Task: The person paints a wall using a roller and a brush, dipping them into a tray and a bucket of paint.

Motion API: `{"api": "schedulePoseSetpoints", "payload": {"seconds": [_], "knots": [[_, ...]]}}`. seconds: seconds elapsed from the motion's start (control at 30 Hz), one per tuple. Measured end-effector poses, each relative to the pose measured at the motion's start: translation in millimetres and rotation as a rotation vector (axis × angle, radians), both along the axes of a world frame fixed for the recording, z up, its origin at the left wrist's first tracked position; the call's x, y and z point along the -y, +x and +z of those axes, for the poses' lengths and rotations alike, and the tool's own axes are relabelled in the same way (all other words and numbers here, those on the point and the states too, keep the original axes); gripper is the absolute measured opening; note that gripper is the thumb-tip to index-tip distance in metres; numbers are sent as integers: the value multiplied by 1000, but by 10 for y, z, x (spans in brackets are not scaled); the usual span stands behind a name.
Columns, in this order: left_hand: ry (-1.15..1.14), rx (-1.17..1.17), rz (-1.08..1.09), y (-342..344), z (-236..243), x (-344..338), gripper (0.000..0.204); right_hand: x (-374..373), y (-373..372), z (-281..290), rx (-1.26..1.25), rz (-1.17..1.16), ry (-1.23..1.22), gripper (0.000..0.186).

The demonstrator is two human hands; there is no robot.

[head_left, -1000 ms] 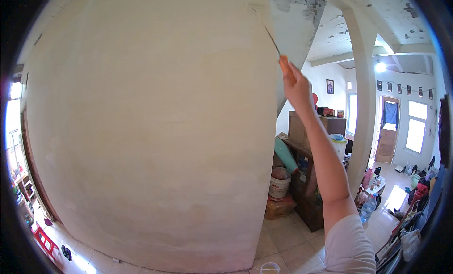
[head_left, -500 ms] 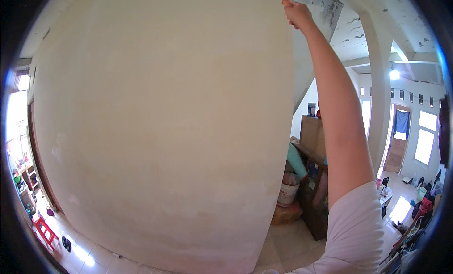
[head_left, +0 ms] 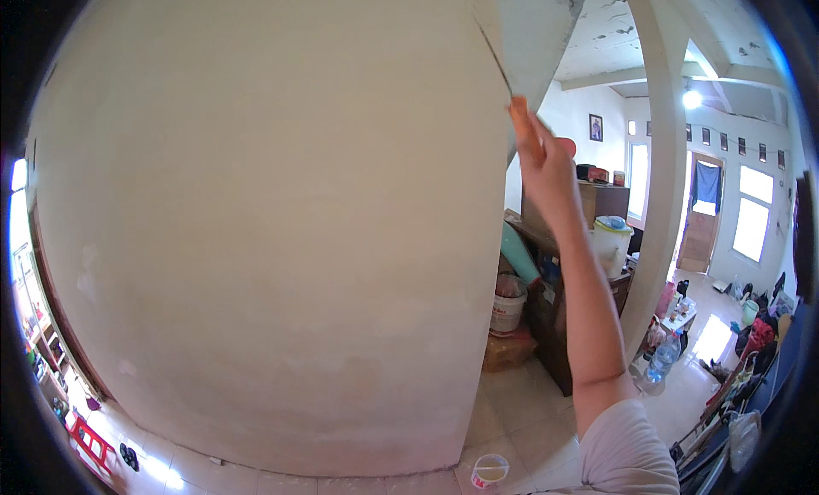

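Observation:
My right hand (head_left: 546, 167) is raised in front of the wall's right edge, its fingers closed round the orange handle of a paint roller (head_left: 520, 115). From the handle a thin dark metal rod slants up and left across the pale wall (head_left: 281, 239). The roller's head, near the top edge, hardly stands out against the wall and is hard to make out. My left hand is out of view. On the floor by the wall's lower right corner stands a small white tub (head_left: 490, 470) with something pale in it.
Past the wall's right edge are a white bucket (head_left: 508, 314), a dark wooden cabinet (head_left: 546, 333) and a pillar (head_left: 661, 154). A large water bottle (head_left: 662, 358) and clutter line the right side. A red stool (head_left: 90, 442) stands at the far left.
My right hand has come down from the top edge with the paint roller, and more of its rod shows. The view has shifted, bringing the small tub into sight.

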State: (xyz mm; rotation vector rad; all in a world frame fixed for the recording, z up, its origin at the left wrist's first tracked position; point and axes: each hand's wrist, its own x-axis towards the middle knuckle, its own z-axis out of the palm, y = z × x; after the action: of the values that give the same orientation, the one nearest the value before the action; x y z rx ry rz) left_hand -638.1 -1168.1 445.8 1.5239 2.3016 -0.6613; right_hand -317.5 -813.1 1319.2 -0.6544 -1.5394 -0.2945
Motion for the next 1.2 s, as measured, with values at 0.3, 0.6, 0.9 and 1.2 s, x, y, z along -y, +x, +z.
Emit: {"api": "schedulePoseSetpoints", "payload": {"seconds": [0.3,0.6,0.9,1.2], "knots": [[-27,-22,36,14,-106,122,33,627,63,-1630,27,83,-74,46],[298,344,546,0,-105,177,29,719,35,-1552,23,104,-35,44],[1038,931,1436,497,-172,140,26,-274,-65,63,-69,-92,227,49],[1289,1285,1244,263,1215,-819,24,-266,-242,-1001,-214,267,-92,44]]}}
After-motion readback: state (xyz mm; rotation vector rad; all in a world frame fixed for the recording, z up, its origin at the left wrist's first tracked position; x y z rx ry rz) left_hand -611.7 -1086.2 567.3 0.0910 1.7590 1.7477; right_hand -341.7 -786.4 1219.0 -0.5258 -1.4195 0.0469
